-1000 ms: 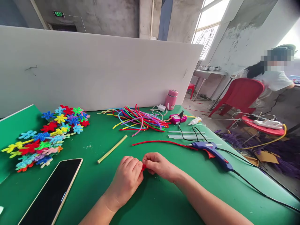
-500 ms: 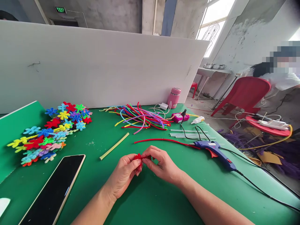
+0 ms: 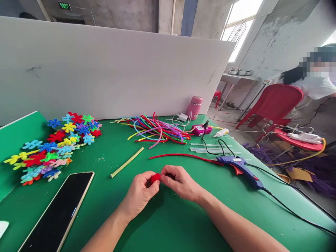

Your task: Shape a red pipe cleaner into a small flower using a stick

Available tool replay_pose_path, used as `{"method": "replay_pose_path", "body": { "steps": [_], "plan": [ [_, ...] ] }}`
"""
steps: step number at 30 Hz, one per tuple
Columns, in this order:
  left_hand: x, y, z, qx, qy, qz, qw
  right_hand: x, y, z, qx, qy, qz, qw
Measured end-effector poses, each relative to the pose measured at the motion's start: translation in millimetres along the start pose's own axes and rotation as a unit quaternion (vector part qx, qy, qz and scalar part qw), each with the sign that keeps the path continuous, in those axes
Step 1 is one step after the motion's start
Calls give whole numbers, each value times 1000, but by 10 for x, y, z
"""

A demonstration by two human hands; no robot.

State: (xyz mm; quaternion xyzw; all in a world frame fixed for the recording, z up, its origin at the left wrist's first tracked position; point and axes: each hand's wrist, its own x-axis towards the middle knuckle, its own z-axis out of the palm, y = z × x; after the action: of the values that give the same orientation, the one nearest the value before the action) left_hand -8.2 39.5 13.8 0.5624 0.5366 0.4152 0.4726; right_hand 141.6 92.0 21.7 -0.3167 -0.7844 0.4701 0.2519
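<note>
A small red pipe cleaner (image 3: 155, 177), bent into a compact looped shape, is pinched between the thumb and fingers of my left hand (image 3: 141, 190). My right hand (image 3: 181, 182) is closed, with thumb and forefinger pressed together on the right edge of the same red piece. Fingers cover part of it, so its full shape is hidden. Beyond the hands lies a long straight red pipe cleaner (image 3: 178, 154), its right end by the nozzle of a blue glue gun (image 3: 241, 168). A pale yellow strip (image 3: 127, 162) rests up and left of my left hand.
Finished pipe-cleaner flowers (image 3: 49, 147) are heaped at the left. Loose pipe cleaners (image 3: 157, 129) lie at the back, near a pink flask (image 3: 194, 107) and clear glue sticks (image 3: 210, 149). A phone (image 3: 56, 213) lies front left. A person sits on a red chair (image 3: 273, 101) at right.
My left hand has turned slightly and the red piece now looks more compact between the fingers. My right hand stays at its edge. The whole view has shifted a little.
</note>
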Motion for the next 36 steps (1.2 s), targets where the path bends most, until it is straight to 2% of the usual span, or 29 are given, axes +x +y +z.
{"method": "replay_pose_path", "body": {
  "steps": [4, 6, 8, 12, 15, 21, 27, 29, 32, 36],
  "plan": [
    [-5, 47, 36, 127, 38, 70, 989, 34, 45, 13, 87, -24, 84, 992],
    [-4, 50, 46, 144, 61, 87, 984, 46, 59, 29, 137, -28, 114, 984],
    [-2, 42, 40, 104, 62, 66, 991, 53, 55, 42, 192, -22, 134, 972],
    [1, 19, -1, -56, 29, -22, 998, 58, 19, 25, 260, 7, 149, 954],
    [0, 7, -17, -119, 26, -44, 992, 58, 19, 3, 251, 30, 143, 957],
    [-5, -7, -11, -140, 14, -48, 989, 36, 62, 56, 196, 10, 54, 979],
    [-20, 17, 14, -157, 6, -49, 986, 33, 59, 103, 250, -7, 81, 965],
    [-22, 30, 26, -161, 16, -54, 985, 36, 66, 123, 268, 5, 89, 959],
    [-15, 48, 38, -178, 45, -61, 981, 44, 82, 147, 269, 51, 65, 960],
    [6, 54, 41, -242, 56, -74, 966, 50, 99, 155, 259, 91, 42, 961]
  ]
}}
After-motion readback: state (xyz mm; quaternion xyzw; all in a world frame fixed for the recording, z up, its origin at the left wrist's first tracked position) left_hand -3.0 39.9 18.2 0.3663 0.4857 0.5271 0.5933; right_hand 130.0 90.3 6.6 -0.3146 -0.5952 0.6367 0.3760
